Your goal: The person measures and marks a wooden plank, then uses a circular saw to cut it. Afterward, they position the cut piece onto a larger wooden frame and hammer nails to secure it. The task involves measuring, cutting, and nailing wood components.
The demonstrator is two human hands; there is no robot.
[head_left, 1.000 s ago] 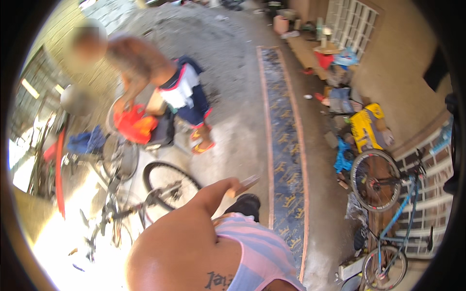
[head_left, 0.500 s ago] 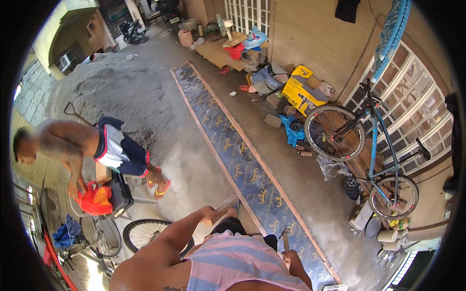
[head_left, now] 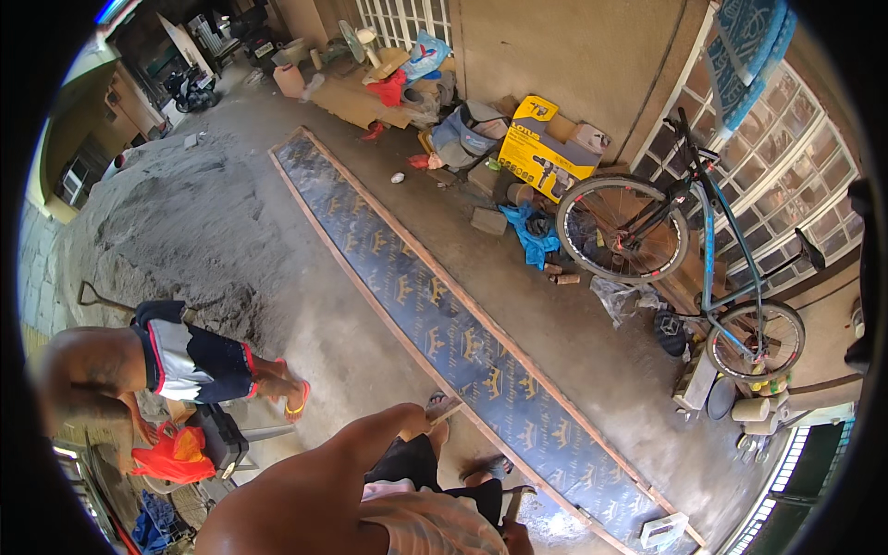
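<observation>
A long dark panel [head_left: 407,277] with gold print and wooden strips along its edges lies diagonally on the floor in front of me. My left hand [head_left: 416,423] is closed around a short piece of wood [head_left: 446,408] beside the panel's left strip; my arm hides part of it. Low in the picture, my right hand [head_left: 516,536] grips a hammer [head_left: 514,504], its dark head up, near the panel's near part. A small pale rectangular frame [head_left: 664,530] rests across the panel's near end.
At left a person [head_left: 102,370] bends over a red plastic bag [head_left: 174,455] and a black case [head_left: 222,439]. Behind them lies a grey sand heap [head_left: 185,213] with a shovel [head_left: 102,298]. Along the right wall stand a bicycle [head_left: 708,250], a yellow box [head_left: 546,153] and clutter.
My view has turned, so the panel sits further left at its far end. My left hand and the wood piece are nearer the panel's strip. The other person has leaned further over.
</observation>
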